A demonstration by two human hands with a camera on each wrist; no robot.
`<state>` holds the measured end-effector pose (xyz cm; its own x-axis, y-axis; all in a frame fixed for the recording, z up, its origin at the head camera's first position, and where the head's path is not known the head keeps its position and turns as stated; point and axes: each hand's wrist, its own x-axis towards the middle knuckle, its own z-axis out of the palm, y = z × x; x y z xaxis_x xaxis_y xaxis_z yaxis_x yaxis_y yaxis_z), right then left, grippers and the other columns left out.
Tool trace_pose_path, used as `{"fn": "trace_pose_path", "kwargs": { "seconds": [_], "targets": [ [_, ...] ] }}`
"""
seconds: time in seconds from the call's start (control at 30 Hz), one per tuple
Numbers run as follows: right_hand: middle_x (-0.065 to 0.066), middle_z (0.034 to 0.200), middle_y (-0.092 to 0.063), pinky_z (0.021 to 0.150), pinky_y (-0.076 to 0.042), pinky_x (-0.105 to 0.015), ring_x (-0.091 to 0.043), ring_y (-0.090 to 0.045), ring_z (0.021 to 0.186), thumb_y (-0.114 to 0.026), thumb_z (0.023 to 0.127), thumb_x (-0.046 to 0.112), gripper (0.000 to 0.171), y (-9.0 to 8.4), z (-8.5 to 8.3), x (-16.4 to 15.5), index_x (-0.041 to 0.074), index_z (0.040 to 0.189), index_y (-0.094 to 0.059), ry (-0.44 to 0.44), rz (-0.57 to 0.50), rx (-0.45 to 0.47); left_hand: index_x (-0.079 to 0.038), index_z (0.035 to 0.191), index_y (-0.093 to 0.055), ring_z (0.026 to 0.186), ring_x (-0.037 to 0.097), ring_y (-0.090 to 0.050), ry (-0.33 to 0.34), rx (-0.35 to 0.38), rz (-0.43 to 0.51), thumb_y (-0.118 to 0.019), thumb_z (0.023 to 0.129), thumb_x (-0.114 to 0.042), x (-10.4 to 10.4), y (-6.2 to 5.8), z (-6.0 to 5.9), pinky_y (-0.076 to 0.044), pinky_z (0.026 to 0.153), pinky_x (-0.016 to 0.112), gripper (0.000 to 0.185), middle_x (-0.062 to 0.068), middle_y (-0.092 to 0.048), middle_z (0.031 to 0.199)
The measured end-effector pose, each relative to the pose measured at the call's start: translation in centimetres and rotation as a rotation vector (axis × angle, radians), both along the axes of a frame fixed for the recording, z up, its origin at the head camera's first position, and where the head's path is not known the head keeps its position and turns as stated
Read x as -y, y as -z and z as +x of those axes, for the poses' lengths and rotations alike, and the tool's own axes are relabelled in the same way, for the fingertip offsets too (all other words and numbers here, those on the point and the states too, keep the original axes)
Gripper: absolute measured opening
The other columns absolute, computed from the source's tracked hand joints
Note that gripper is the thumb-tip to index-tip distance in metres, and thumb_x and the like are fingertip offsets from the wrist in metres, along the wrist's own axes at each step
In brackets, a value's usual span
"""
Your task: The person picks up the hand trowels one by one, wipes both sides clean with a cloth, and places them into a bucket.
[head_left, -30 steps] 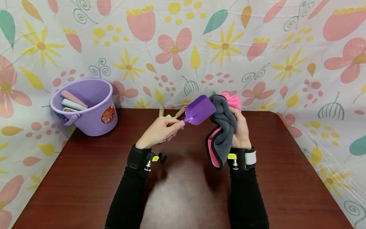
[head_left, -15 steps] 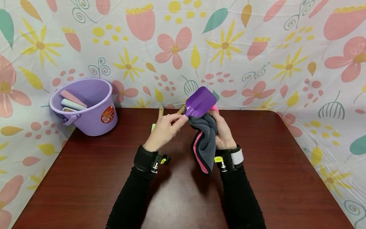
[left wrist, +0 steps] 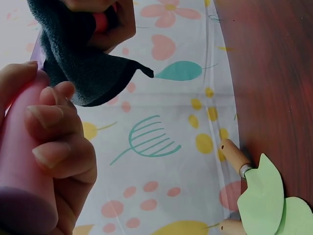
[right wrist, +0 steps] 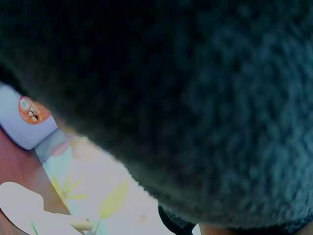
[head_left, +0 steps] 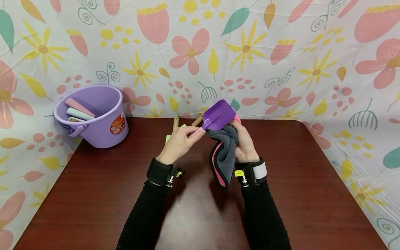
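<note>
My left hand (head_left: 176, 144) grips the pink handle (left wrist: 24, 152) of a small toy shovel, whose purple blade (head_left: 219, 115) tilts up and to the right. In my right hand (head_left: 246, 144) is a grey cloth (head_left: 228, 146) with a pink reverse and black edging. It is bunched behind the lower right of the blade, and its lower end hangs free. Whether the cloth presses on the blade's back is hidden in the head view. The right wrist view is mostly filled by the blurred cloth (right wrist: 195, 98).
A lilac bucket (head_left: 106, 130) holding several handled items stands at the back left of the brown table (head_left: 93, 194). Behind my left hand lie garden tools with light green blades (left wrist: 264, 196) and wooden handles (head_left: 176, 122). A flower-patterned sheet (head_left: 193, 86) hangs behind the table.
My right hand has brought the cloth leftward to the shovel, behind its blade. My left hand moved slightly right; the blade rose, then dipped a little.
</note>
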<state>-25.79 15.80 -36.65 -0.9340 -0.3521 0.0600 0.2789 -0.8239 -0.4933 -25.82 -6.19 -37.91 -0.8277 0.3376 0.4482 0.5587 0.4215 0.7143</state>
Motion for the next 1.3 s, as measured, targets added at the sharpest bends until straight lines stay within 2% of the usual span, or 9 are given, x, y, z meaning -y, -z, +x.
{"fn": "trace_pose_path", "kwargs": {
  "seconds": [0.17,0.3,0.47,0.67,0.83,1.0,1.17,1.3],
  "targets": [
    [-0.008,0.071,-0.052,0.051,-0.048,-0.027,-0.018,-0.053,0.052,-0.046,0.102,0.011,0.021,-0.1,0.0,-0.4,0.001,0.084,-0.048,0.010,-0.010,0.020,-0.025,0.089,-0.070,0.055,0.010,-0.038,0.001,0.027,-0.023,-0.060,0.096,-0.047,0.0,0.0,0.1,-0.030,0.051,0.028,0.025,-0.006,-0.036,0.061],
    [-0.010,0.077,-0.054,0.054,-0.048,-0.028,-0.019,-0.053,0.056,-0.044,0.103,0.008,0.019,-0.2,0.0,-0.8,0.000,0.087,-0.050,0.006,-0.082,-0.016,-0.025,0.084,-0.068,0.055,0.011,-0.039,0.008,0.043,-0.031,-0.061,0.096,-0.043,-0.1,0.0,0.1,-0.030,0.051,0.028,0.023,-0.006,-0.036,0.060],
    [-0.013,0.094,-0.058,0.065,-0.050,-0.030,-0.024,-0.059,0.072,-0.041,0.104,0.004,0.017,-0.6,-0.1,-1.5,-0.004,0.101,-0.056,-0.001,-0.143,-0.074,-0.025,0.081,-0.068,0.056,0.011,-0.043,0.030,0.059,-0.042,-0.061,0.096,-0.043,-0.1,0.1,0.1,-0.033,0.052,0.028,0.024,-0.006,-0.042,0.060],
    [-0.018,0.109,-0.059,0.079,-0.052,-0.033,-0.027,-0.062,0.088,-0.032,0.106,0.007,0.028,-1.2,0.4,-2.0,-0.009,0.116,-0.053,-0.078,-0.220,-0.102,-0.025,0.084,-0.070,0.056,0.010,-0.049,0.067,0.092,-0.058,-0.059,0.096,-0.048,-0.1,0.2,-0.1,-0.040,0.054,0.028,0.028,-0.005,-0.049,0.059],
    [-0.017,0.109,-0.055,0.082,-0.050,-0.034,-0.028,-0.060,0.091,-0.025,0.106,0.007,0.030,-1.6,0.5,-2.1,-0.009,0.114,-0.049,-0.136,-0.289,-0.149,-0.024,0.078,-0.066,0.052,0.012,-0.046,0.094,0.134,-0.056,-0.058,0.096,-0.050,0.0,0.3,-0.1,-0.037,0.052,0.029,0.032,-0.004,-0.046,0.055],
    [-0.018,0.107,-0.056,0.084,-0.050,-0.034,-0.029,-0.061,0.093,-0.025,0.106,0.009,0.031,-1.7,0.6,-2.2,-0.009,0.111,-0.049,-0.157,-0.309,-0.148,-0.023,0.074,-0.063,0.047,0.014,-0.041,0.112,0.185,-0.033,-0.058,0.095,-0.051,0.1,0.3,0.0,-0.032,0.048,0.029,0.035,-0.002,-0.042,0.054],
    [-0.022,0.106,-0.061,0.086,-0.051,-0.035,-0.031,-0.064,0.094,-0.026,0.106,0.009,0.036,-1.7,0.8,-2.7,-0.013,0.112,-0.055,-0.123,-0.299,-0.130,-0.018,0.071,-0.060,0.045,0.017,-0.040,0.156,0.228,-0.024,-0.059,0.096,-0.047,0.1,0.3,0.0,-0.031,0.047,0.030,0.038,0.000,-0.042,0.053],
    [-0.021,0.105,-0.059,0.085,-0.051,-0.035,-0.030,-0.062,0.092,-0.025,0.107,0.008,0.036,-1.9,0.7,-3.0,-0.013,0.111,-0.053,-0.093,-0.302,-0.174,-0.018,0.073,-0.061,0.045,0.019,-0.040,0.184,0.257,-0.019,-0.060,0.096,-0.044,0.1,0.3,0.0,-0.030,0.046,0.030,0.035,0.002,-0.042,0.054]
  ]
}}
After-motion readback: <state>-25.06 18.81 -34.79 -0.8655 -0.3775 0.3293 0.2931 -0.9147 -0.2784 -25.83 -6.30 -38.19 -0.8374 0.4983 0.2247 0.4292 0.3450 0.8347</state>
